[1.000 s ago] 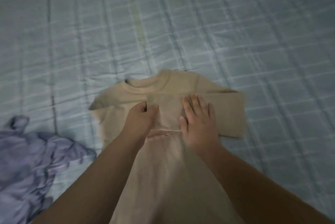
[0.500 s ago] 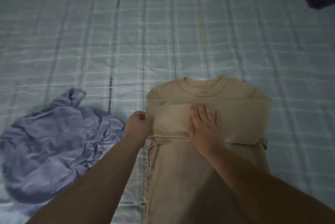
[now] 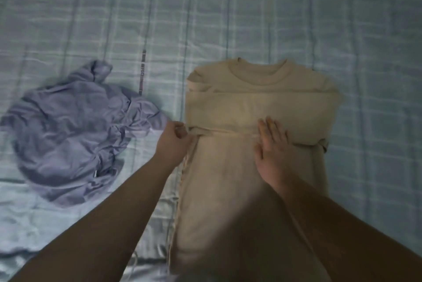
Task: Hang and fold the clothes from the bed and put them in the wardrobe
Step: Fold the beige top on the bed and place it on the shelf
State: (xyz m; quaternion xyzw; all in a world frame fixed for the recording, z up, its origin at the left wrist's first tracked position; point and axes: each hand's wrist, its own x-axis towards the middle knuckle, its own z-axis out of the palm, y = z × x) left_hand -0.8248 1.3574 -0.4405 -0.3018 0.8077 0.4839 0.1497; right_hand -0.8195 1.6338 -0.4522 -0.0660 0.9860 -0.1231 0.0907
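Note:
A beige t-shirt (image 3: pixel 249 103) lies flat on the bed, collar away from me, with both sleeves folded in across the chest. My left hand (image 3: pixel 174 139) pinches the folded sleeve edge at the shirt's left side. My right hand (image 3: pixel 271 142) rests flat with fingers spread on the middle of the shirt, over the sleeve hem. A crumpled lilac garment (image 3: pixel 75 131) lies on the bed to the left of the shirt.
The bed (image 3: pixel 137 19) is covered with a pale blue checked sheet, bare beyond the shirt's collar and to its right. The sheet is wrinkled at the near left.
The left sleeve has been folded in over the chest, so the shirt is now a narrow rectangle. My left hand moved to the shirt's left edge. The view swung left, showing the lilac garment fully.

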